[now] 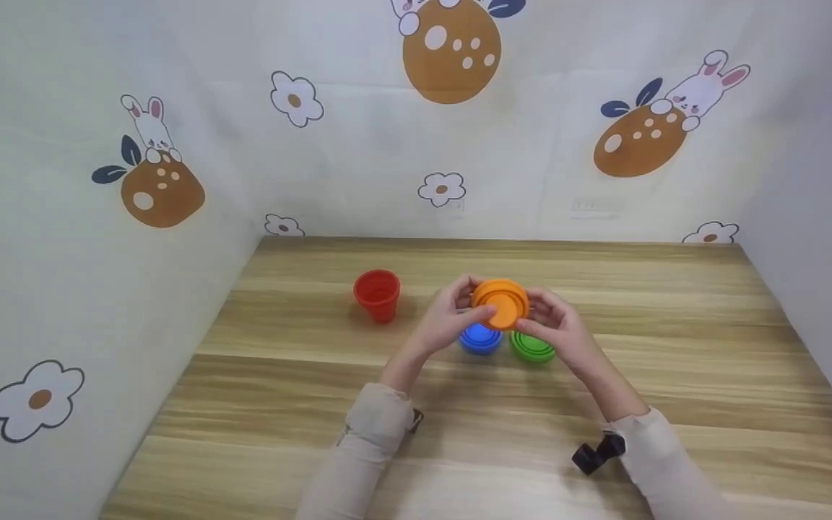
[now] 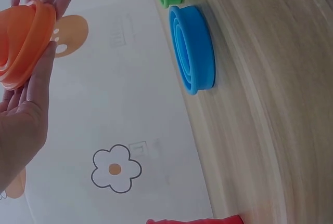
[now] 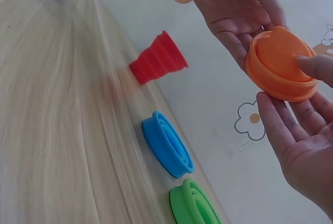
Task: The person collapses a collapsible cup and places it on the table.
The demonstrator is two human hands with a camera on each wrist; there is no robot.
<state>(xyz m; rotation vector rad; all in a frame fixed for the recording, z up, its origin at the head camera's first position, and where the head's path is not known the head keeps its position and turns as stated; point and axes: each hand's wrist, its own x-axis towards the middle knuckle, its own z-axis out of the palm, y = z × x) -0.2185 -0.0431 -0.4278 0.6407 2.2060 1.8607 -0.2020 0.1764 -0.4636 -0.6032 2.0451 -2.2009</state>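
An orange collapsible cup [image 1: 505, 309], folded into a shallow ringed shape, is held up above the table between both hands. My left hand [image 1: 445, 321] grips its left side, the thumb lying over the ringed face. On the opposite side my right hand [image 1: 564, 331] pinches the rim between thumb and fingers. Below and behind the hands, a blue collapsible cup [image 2: 200, 50] and a green collapsible cup [image 3: 192, 206] lie flattened side by side on the wooden table. Away to the left, a red collapsible cup [image 1: 377, 295] stands pulled out to full height, its mouth upward.
The wood-grain table [image 1: 279, 433] meets a pale wall covering [image 1: 358, 166] printed with rabbits and flowers at the back and left. A black wrist strap device [image 1: 599, 453] sits at the right sleeve cuff.
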